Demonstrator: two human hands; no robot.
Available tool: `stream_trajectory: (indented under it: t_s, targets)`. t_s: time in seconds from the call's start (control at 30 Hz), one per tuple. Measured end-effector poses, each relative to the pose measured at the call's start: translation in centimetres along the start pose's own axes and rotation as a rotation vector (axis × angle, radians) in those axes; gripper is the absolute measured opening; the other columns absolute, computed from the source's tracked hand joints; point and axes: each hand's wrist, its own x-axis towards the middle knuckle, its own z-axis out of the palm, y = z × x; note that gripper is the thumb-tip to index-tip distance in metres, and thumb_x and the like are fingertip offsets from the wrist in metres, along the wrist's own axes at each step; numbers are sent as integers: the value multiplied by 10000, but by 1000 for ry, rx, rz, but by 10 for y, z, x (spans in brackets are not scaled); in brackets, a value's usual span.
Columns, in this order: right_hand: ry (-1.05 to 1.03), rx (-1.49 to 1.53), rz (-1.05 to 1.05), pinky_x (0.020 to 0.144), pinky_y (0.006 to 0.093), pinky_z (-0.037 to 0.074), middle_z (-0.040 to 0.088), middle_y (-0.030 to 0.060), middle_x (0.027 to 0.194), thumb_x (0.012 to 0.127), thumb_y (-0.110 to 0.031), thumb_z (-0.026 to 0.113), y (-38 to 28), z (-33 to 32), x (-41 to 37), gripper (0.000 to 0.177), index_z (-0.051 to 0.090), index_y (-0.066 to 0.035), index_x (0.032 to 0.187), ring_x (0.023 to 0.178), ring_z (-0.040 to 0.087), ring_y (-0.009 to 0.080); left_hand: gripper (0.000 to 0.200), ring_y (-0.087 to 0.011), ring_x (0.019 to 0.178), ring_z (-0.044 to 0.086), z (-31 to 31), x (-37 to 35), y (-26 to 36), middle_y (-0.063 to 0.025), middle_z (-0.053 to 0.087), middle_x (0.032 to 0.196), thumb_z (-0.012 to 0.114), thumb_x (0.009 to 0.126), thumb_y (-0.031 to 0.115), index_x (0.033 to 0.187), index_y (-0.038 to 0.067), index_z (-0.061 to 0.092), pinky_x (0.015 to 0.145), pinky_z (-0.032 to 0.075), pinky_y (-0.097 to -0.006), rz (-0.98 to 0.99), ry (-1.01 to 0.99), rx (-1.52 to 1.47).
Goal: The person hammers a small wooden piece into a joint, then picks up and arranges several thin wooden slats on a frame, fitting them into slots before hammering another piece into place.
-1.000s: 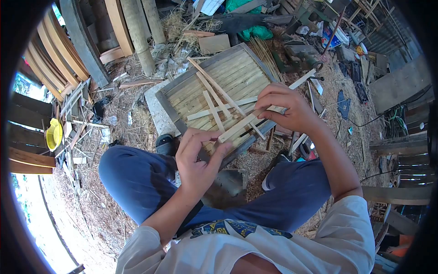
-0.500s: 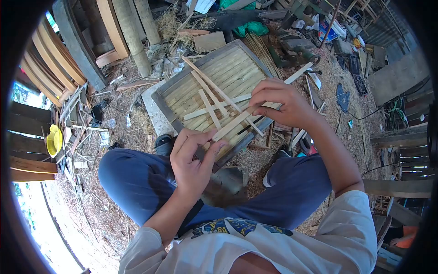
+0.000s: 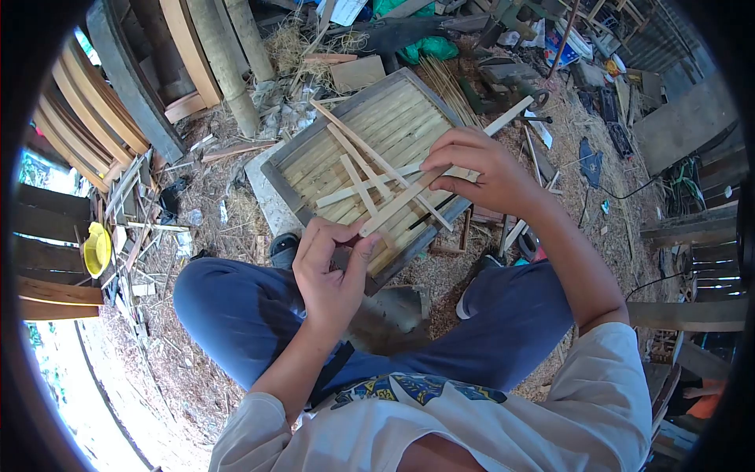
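Observation:
A pale flat wooden strip (image 3: 405, 201) is stretched slantwise between my hands, above a framed slatted wooden panel (image 3: 299, 169). My left hand (image 3: 334, 263) pinches its near end between thumb and fingers. Farther along, my right hand (image 3: 476, 169) grips the strip from above, thumb underneath. What looks like the same strip's far end (image 3: 507, 116) sticks out past the right hand. Below, several loose strips lie crossed on the panel, among them a long thin one (image 3: 370, 149) and a short one (image 3: 359, 185). A slim dark rod (image 3: 431, 214) lies near the panel's right edge.
My bent knees (image 3: 228, 303) flank the panel's near corner. Wood shavings and offcuts cover the ground. Curved timber pieces (image 3: 94, 110) lean at the upper left, near a yellow bowl (image 3: 97, 250). A bench plank (image 3: 688, 316) stands at the right.
The strip in my hands has turned slightly, showing more of its broad face. Both hands keep their hold, and the right has shifted a little up and left.

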Motion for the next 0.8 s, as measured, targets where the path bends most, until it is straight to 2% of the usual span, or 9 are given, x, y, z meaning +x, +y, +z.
stream_trajectory:
  t_s: [0.03, 0.13, 0.33, 0.47, 0.5, 0.6, 0.63, 0.73, 0.8]
  targets:
    - [-1, -5, 6, 930, 419, 533, 701, 67, 1123, 875, -85, 873, 0, 0, -1, 329, 775, -99, 1189, 1072, 681, 288, 189, -180, 780, 643, -1, 0, 1, -98, 649, 918, 862, 877, -49, 967, -34, 696, 707, 539, -288, -7, -2, -7]
    - [18, 65, 56, 962, 450, 517, 708, 66, 1168, 956, -209, 825, 0, 0, -5, 277, 759, -104, 1204, 1122, 659, 311, 175, -184, 775, 644, -2, 0, 2, -98, 652, 916, 855, 883, -49, 956, -34, 698, 710, 534, -286, -12, 4, -4]
    - [194, -26, 68, 968, 456, 540, 703, 96, 1210, 980, -194, 812, 10, -17, -24, 280, 759, -96, 1236, 1155, 672, 334, 159, -179, 765, 635, -5, -3, -8, -102, 661, 898, 849, 889, -40, 957, -36, 706, 711, 510, -287, 53, 3, 14]
    - [295, -73, 189, 928, 425, 567, 727, 108, 1168, 1002, -174, 794, 10, -33, -45, 266, 754, -83, 1249, 1095, 718, 301, 162, -162, 771, 630, -1, -5, -6, -99, 651, 898, 846, 891, -45, 949, -50, 695, 698, 500, -275, 39, 13, -21]
    - [326, -103, 191, 900, 400, 578, 753, 107, 1133, 1020, -174, 777, 13, -35, -52, 253, 751, -65, 1246, 1034, 745, 264, 154, -126, 786, 624, -1, -5, -2, -80, 638, 909, 836, 916, -39, 959, -48, 688, 691, 495, -252, 21, 0, -10]
    - [443, -87, 360, 881, 364, 574, 770, 107, 1118, 1028, -165, 759, 27, -38, -80, 241, 751, -46, 1237, 1011, 750, 225, 139, -90, 800, 609, 1, -5, -4, -56, 628, 931, 819, 949, -29, 981, -41, 684, 684, 492, -236, 13, -14, -46]
    - [489, -103, 375, 850, 333, 569, 783, 84, 1058, 1027, -179, 748, 31, -40, -89, 245, 757, -42, 1230, 947, 740, 165, 132, -75, 817, 605, 0, -5, -3, -40, 625, 948, 801, 971, -25, 1009, -36, 675, 704, 499, -233, -15, -30, -42]
    - [525, -23, 640, 807, 318, 559, 775, 46, 981, 1028, -223, 746, 45, -55, -121, 273, 761, -44, 1234, 876, 700, 126, 129, -78, 830, 613, 1, -3, -5, -34, 627, 960, 787, 977, -36, 1018, -35, 665, 719, 505, -235, -5, -26, -20]
    - [541, 32, 681, 759, 307, 536, 753, 11, 926, 1030, -263, 745, 64, -64, -145, 295, 766, -45, 1228, 820, 647, 92, 119, -88, 856, 635, 0, 0, -11, -48, 654, 983, 764, 992, -43, 1047, -23, 660, 794, 528, -243, 16, -24, -10]
